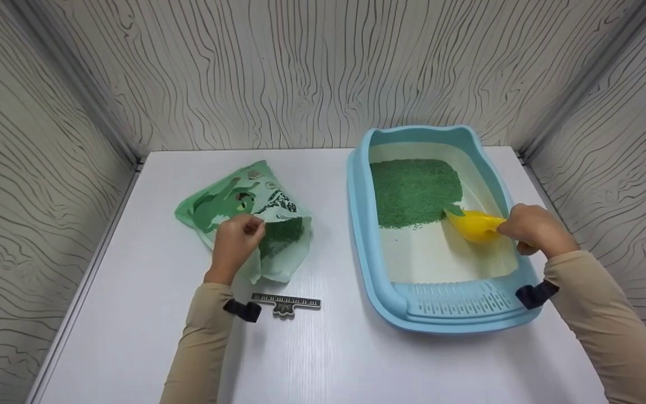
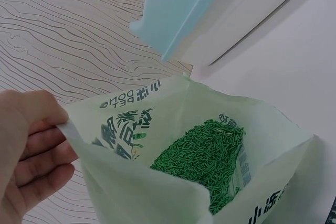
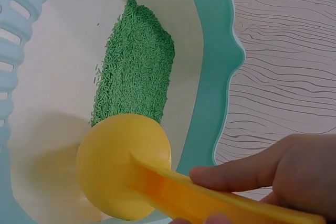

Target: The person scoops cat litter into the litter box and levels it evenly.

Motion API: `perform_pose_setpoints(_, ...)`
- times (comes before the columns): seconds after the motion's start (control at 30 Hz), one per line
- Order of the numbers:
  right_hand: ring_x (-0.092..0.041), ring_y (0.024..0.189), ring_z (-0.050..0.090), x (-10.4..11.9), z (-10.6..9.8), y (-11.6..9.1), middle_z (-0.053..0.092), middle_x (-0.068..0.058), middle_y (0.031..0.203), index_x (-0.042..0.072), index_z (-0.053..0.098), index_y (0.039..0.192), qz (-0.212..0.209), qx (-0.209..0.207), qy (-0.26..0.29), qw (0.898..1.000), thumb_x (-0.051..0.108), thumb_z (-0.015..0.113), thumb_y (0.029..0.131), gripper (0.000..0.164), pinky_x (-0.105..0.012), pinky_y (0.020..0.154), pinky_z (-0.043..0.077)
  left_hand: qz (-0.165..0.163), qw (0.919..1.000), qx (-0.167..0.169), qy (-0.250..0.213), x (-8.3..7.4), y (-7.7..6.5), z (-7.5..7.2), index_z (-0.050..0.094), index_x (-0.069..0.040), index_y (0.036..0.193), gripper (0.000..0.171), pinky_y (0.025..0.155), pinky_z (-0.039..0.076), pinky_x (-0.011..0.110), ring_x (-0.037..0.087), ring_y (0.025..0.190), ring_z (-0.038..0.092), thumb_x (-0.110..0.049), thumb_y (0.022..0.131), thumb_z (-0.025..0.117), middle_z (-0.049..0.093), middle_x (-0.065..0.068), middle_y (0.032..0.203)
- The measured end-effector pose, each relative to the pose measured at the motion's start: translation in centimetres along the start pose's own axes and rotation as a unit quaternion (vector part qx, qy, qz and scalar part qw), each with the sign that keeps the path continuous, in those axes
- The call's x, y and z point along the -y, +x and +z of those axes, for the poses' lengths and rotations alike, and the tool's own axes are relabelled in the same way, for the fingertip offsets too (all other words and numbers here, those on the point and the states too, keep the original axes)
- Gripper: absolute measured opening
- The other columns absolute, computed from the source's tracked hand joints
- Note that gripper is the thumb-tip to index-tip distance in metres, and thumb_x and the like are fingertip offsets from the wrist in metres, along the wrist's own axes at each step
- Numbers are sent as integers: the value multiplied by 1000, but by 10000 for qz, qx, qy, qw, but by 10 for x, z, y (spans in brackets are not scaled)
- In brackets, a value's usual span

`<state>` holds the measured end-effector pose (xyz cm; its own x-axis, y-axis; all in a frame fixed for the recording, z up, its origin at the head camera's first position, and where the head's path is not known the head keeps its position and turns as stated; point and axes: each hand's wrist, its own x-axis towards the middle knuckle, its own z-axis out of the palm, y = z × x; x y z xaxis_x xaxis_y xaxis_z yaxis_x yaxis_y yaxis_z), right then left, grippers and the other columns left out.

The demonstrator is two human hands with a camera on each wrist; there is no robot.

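- Wood-grain walls (image 1: pixel 312 73), one white table (image 1: pixel 127 336)
- One litter tray (image 1: pixel 360 224); one clip (image 1: pixel 285 303), apparently metal
- Left hand (image 1: pixel 237 238) pinches one pellet bag (image 1: pixel 272 209)
- Right hand (image 1: pixel 537 229) grips one yellow scoop (image 1: pixel 474 225)

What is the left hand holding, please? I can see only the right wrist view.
Observer: The left hand pinches the edge of a pale green bag.
Operator: Is there something inside this bag?
Observer: Yes, green pellets show through its open top.
Operator: Thank you. Which thing lies nearest to the bag on the table?
Observer: A dark clip lies on the table, on the person's side of the bag, apart from it.
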<state>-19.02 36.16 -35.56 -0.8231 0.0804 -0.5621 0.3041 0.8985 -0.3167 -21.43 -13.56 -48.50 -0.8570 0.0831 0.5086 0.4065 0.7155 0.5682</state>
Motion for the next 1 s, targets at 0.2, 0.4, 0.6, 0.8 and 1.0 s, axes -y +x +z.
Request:
perform_pose_setpoints(0.2, -11, 51, 48, -1, -1, -3, 43, -4, 69, -16, 41, 118, -73, 286, 195, 9994, 23, 43, 96, 45, -22, 54, 47, 30, 10000, -13, -68, 0, 1, 0, 71, 0, 82, 7, 61, 57, 35, 22, 65, 67, -6, 84, 67, 72, 12, 74)
perform_pose_setpoints(0.4, -7, 49, 49, -4, -4, -2, 40, 1, 64, -18, 36, 120, -78, 514, 392, 9979, 23, 36, 98, 46, -21, 54, 47, 15, 10000, 6, -23, -1, 0, -1, 71, -1, 84, 7, 61, 57, 35, 22, 66, 68, -6, 85, 67, 72, 12, 75)
perform_pose_setpoints(0.6, -5, 45, 46, -10, -5, 0, 37, 4, 59, -16, 35, 120, -109, 751, 545, 9956, 23, 35, 98, 45, -20, 52, 45, 30, 10000, -34, 47, -1, 0, -1, 71, -1, 83, 7, 61, 56, 36, 22, 66, 68, -7, 85, 67, 72, 12, 75)
perform_pose_setpoints(0.8, -5, 47, 50, -11, -5, 2, 44, 2, 64, -16, 34, 118, -42, 828, 534, 9951, 25, 34, 98, 46, -20, 54, 49, 47, 10000, -32, 48, -1, 0, -1, 71, -1, 83, 7, 60, 56, 35, 22, 66, 68, -7, 85, 67, 72, 12, 75)
perform_pose_setpoints(1.0, -5, 48, 50, -9, -3, 2, 44, 1, 65, -17, 34, 118, -73, 817, 535, 9952, 26, 35, 98, 47, -20, 54, 50, 54, 10000, -6, 12, 0, 0, -1, 72, -1, 84, 8, 60, 56, 35, 21, 65, 67, -8, 85, 67, 72, 12, 75)
